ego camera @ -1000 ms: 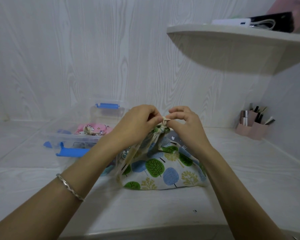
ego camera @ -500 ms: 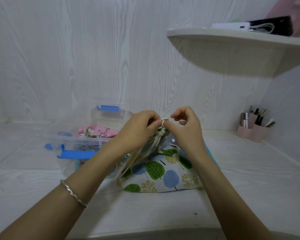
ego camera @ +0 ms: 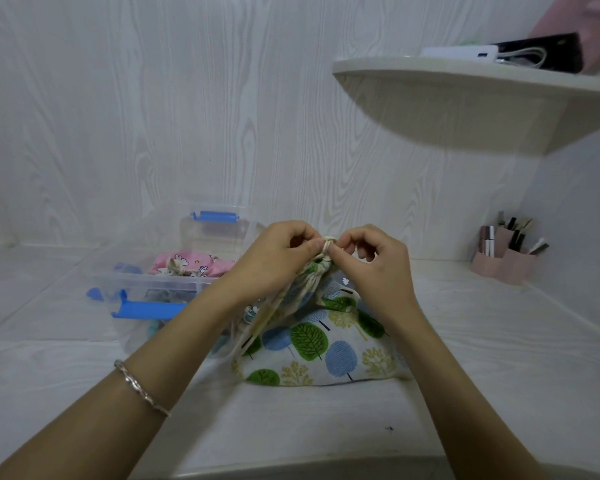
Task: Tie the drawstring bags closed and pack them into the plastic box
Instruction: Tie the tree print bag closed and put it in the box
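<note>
**Knot half-made at the bag's neck**

Nearest, a twisted silver bracelet (ego camera: 141, 388) circles the left wrist. Beyond it, on the white wood-grain tabletop (ego camera: 326, 420), sits the cream cotton drawstring bag printed with green and blue trees (ego camera: 319, 348), its base on the surface and its gathered neck pulled upward. The left hand (ego camera: 278, 258) and right hand (ego camera: 374, 268) meet at that neck. Each pinches the cream cord (ego camera: 327, 244) between thumb and forefinger, the other fingers curled in, and a small loop shows between them.

The knot looks unfinished. If either pinch slackens, the loop may spring open and the neck loosen. An uneven tug could jam the cord into a tangle.

Behind, to the left, the clear plastic box with blue latches (ego camera: 160, 284) stands open, with a pink printed bag (ego camera: 187, 265) inside. Farther right are a pink desk organiser (ego camera: 503, 263) and a white wall shelf (ego camera: 465, 88).
</note>
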